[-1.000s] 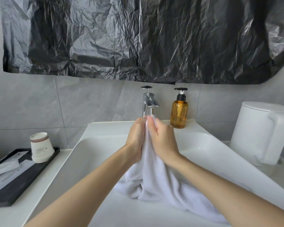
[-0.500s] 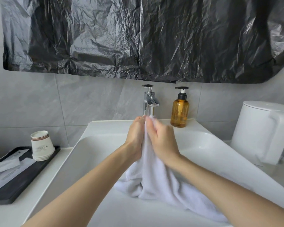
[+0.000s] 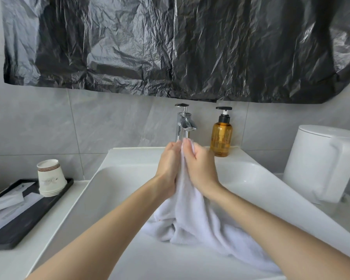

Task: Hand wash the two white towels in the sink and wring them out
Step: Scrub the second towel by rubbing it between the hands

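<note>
A white towel (image 3: 192, 219) hangs bunched from both my hands over the white sink (image 3: 117, 178), its lower folds heaped on the sink floor and trailing toward the right. My left hand (image 3: 169, 164) and my right hand (image 3: 199, 164) grip the top of the towel side by side, knuckles together, just below the chrome faucet (image 3: 183, 123). The towel's upper edge peeks out between my fingers. Whether the heap is one towel or two cannot be told.
An amber soap pump bottle (image 3: 221, 136) stands on the sink's back ledge right of the faucet. A white kettle (image 3: 321, 162) sits at the right. On the left counter, a black tray (image 3: 18, 223) carries stacked paper cups (image 3: 51, 177) and packets. Black plastic sheeting (image 3: 170, 47) covers the wall above.
Both hands stay closed on the towel top under the faucet, shifting only slightly against each other; the towel's folds hang much the same.
</note>
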